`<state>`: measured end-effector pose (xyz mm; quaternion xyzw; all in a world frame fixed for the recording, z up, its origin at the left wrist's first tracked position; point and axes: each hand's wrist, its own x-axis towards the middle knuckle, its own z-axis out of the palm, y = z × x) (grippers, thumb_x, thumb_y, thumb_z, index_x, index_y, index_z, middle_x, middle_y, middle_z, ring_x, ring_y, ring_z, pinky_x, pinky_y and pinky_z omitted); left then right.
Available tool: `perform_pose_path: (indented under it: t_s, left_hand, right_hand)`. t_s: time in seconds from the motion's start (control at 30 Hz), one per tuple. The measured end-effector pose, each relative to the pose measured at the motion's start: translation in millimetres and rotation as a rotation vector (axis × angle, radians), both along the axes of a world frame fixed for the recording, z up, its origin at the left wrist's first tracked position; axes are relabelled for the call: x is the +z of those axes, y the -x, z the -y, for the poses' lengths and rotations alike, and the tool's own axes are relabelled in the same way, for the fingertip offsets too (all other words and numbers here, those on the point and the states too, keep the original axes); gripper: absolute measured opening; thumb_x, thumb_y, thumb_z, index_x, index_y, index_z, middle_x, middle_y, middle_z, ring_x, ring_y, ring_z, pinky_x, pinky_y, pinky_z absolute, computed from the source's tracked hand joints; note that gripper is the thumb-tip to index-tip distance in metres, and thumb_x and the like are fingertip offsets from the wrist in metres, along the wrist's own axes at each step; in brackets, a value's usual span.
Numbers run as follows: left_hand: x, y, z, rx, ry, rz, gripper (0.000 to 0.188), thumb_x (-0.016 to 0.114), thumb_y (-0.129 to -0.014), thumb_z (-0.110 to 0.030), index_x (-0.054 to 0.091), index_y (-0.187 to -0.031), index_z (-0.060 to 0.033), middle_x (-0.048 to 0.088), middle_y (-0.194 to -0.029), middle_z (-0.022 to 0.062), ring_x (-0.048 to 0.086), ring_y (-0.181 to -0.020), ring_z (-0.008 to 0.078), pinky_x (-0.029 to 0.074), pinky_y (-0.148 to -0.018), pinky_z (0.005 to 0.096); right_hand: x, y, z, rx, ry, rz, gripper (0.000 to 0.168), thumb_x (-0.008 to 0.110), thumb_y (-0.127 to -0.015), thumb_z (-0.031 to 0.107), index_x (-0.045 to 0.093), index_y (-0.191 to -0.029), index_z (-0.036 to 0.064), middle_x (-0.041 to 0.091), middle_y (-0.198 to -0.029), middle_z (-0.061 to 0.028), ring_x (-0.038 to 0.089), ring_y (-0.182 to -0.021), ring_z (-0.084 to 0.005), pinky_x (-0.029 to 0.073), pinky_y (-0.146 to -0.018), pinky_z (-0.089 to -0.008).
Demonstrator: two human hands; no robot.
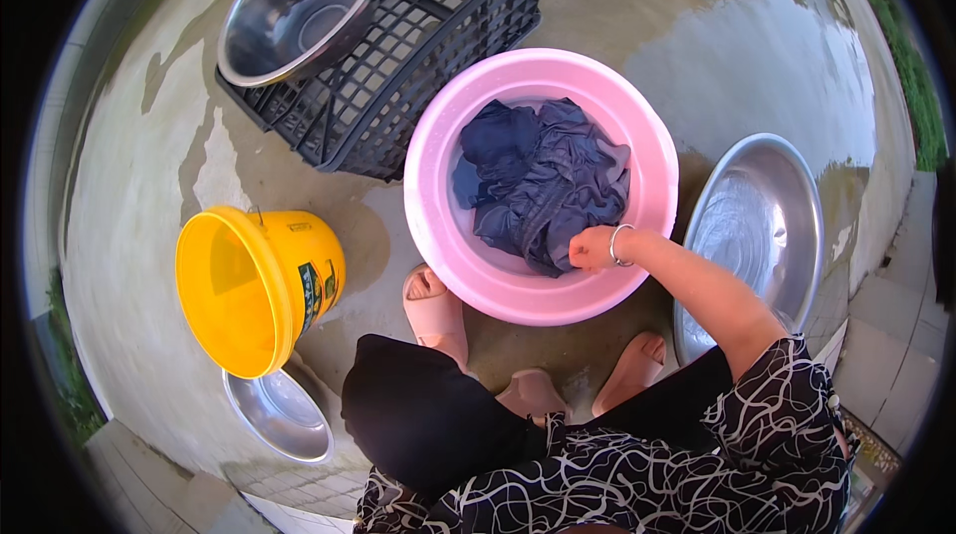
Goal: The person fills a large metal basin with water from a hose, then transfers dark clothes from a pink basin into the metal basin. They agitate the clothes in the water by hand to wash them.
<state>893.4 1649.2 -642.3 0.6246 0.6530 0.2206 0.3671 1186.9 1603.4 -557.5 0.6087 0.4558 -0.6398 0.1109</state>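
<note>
My right hand [595,247], with a silver bangle at the wrist, reaches over the near right rim of a pink plastic basin [441,258]. Its fingers are curled against the lower right edge of the dark clothing [549,183] and appear to grip the fabric; the fingertips are hidden. The navy and grey-purple garments lie bunched in water, with a gathered band across the middle. My left hand is out of view.
Left stands a yellow plastic bucket [228,291], tipped, by a small metal basin [280,414]. A large metal basin [754,235] leans at right. Beyond, a metal bowl [299,11] sits on a black plastic crate [418,64]. The concrete floor [134,183] is partly wet; pink slippers [433,306] flank the near side.
</note>
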Motion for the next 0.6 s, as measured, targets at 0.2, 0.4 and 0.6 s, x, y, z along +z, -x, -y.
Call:
perform_pose_path:
  t_s: [0.2,0.4,0.6]
  left_hand:
    - [22.3,-21.7,-1.5,0.209,0.329,0.513,0.023,0.045,-0.084,-0.022,0.051,-0.085,0.0006,0.056,-0.081,0.0091,0.053,-0.070,0.0194,0.042,-0.062,0.0309]
    - [25.0,-16.3,-20.5,0.159,0.388,0.490,0.025,0.045,-0.084,-0.024,0.051,-0.088,0.0009,0.056,-0.084,0.0098,0.052,-0.074,0.0197,0.042,-0.065,0.0310]
    - [23.5,-4.5,-44.9,0.085,0.421,0.492,0.028,0.045,-0.084,-0.025,0.050,-0.092,0.0011,0.055,-0.088,0.0105,0.052,-0.077,0.0200,0.041,-0.067,0.0312]
  right_hand:
    - [-17.3,9.6,32.6,0.218,-0.084,0.119,0.027,0.044,-0.077,0.027,0.059,-0.090,0.009,0.061,-0.087,-0.0096,0.057,-0.083,-0.0263,0.043,-0.072,-0.0349]
    - [-4.1,31.6,51.9,0.200,-0.256,0.303,0.028,0.044,-0.076,0.023,0.061,-0.093,0.008,0.056,-0.101,-0.0118,0.052,-0.095,-0.0287,0.040,-0.082,-0.0370]
    - [16.1,48.1,67.8,0.021,-0.335,0.444,0.028,0.054,-0.070,0.010,0.060,-0.098,0.005,0.057,-0.104,-0.0116,0.050,-0.100,-0.0274,0.040,-0.082,-0.0370]
